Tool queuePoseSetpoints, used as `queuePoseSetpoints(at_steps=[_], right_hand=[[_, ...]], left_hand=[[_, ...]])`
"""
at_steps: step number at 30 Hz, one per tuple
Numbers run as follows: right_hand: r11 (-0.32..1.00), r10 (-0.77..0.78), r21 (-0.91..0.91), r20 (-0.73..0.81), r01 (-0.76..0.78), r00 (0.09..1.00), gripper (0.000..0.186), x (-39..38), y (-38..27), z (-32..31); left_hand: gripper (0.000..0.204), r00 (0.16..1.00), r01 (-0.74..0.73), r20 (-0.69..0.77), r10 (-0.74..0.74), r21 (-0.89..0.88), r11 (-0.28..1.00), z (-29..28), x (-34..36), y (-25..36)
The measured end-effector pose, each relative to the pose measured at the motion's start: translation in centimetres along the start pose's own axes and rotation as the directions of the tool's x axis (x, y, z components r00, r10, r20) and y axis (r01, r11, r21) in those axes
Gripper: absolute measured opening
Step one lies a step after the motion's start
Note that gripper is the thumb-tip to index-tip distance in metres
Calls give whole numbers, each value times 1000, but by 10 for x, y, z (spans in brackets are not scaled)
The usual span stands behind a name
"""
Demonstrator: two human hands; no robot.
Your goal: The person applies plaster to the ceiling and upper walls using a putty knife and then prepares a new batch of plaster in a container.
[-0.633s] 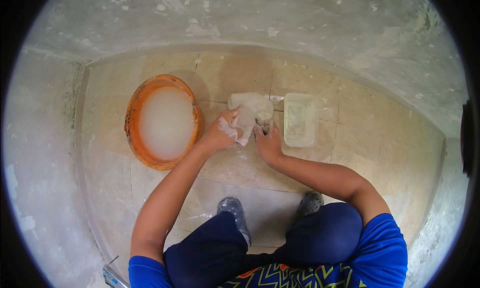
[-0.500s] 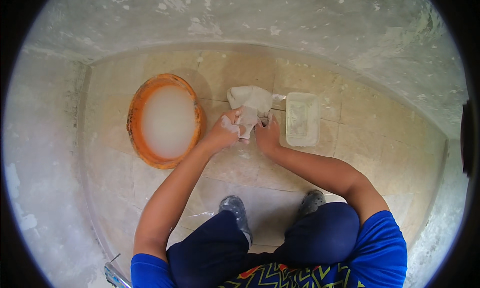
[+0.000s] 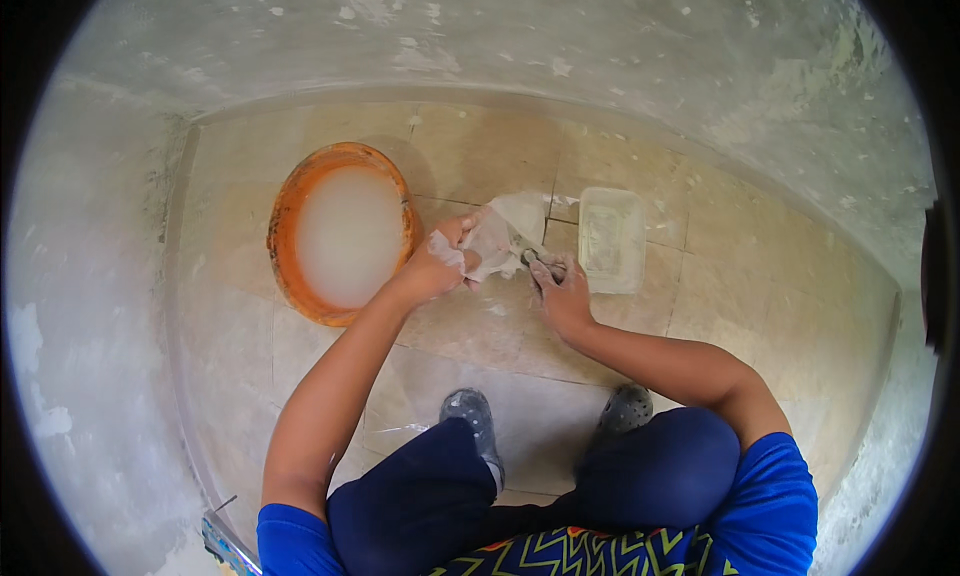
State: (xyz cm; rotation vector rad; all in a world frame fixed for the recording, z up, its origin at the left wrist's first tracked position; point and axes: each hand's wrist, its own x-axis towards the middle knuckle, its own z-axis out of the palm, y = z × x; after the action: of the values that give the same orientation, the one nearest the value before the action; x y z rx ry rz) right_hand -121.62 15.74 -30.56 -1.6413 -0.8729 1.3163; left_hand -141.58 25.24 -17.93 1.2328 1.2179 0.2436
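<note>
My left hand (image 3: 440,261), smeared with white, is closed on a limp whitish sheet (image 3: 490,244); whether it is cloth or a thin bag I cannot tell. My right hand (image 3: 563,288) grips a tool with a dark handle (image 3: 530,259), fingers wrapped round it. The tool's far end meets the pale sheet, which partly hides it. Both hands are above the floor between an orange tub (image 3: 281,266) of cloudy white liquid on the left and a pale rectangular plastic container (image 3: 612,281) on the right.
Beige floor tiles (image 3: 480,341) with white smears lie under everything. Grey plastered walls (image 3: 600,36) rise ahead and on both sides. My feet in grey clogs (image 3: 468,411) stand nearer than the tub. A metallic object (image 3: 228,546) shows at the lower left.
My right hand has moved a little to the right and nearer, and the dark tool handle now shows plainly. The pale sheet has shifted and looks less spread out.
</note>
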Motion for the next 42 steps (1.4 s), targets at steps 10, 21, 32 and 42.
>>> queuePoseSetpoints(at_steps=[10,21,32,42], right_hand=[[999,50,-7,237,-50,970,21,-32,1,-45],[975,-92,-164,304,147,948,22,-41,-24,-73],[992,-93,-56,279,113,956,18,-50,-50,-80],[986,-160,54,114,155,980,15,-42,-58,-120]], left_hand=[[84,977,-193,-29,210,285,939,10,-11,-6],[78,962,-263,141,233,705,658,3,5,-29],[69,957,-141,-121,263,598,789,-1,-8,-25],[59,957,-132,-222,188,244,961,20,20,-42]])
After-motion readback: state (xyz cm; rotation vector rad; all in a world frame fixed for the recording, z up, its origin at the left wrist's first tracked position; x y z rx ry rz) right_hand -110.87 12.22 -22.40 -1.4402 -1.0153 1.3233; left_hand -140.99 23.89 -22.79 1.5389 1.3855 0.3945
